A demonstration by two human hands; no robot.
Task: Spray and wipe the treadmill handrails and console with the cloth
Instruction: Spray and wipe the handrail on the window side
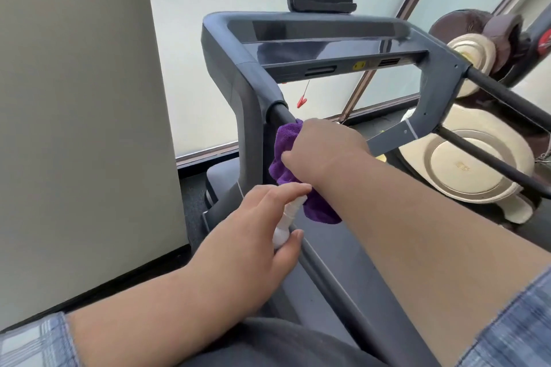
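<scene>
Nearest, the left hand [256,217] grips a white spray bottle [284,229] against the left handrail [328,271]. Just beyond, the right hand [325,146] clutches the purple cloth [286,152] on that rail, near the console [313,39] corner. A wall [74,98] crowds the left; the right handrail [507,98] lies well apart.
</scene>
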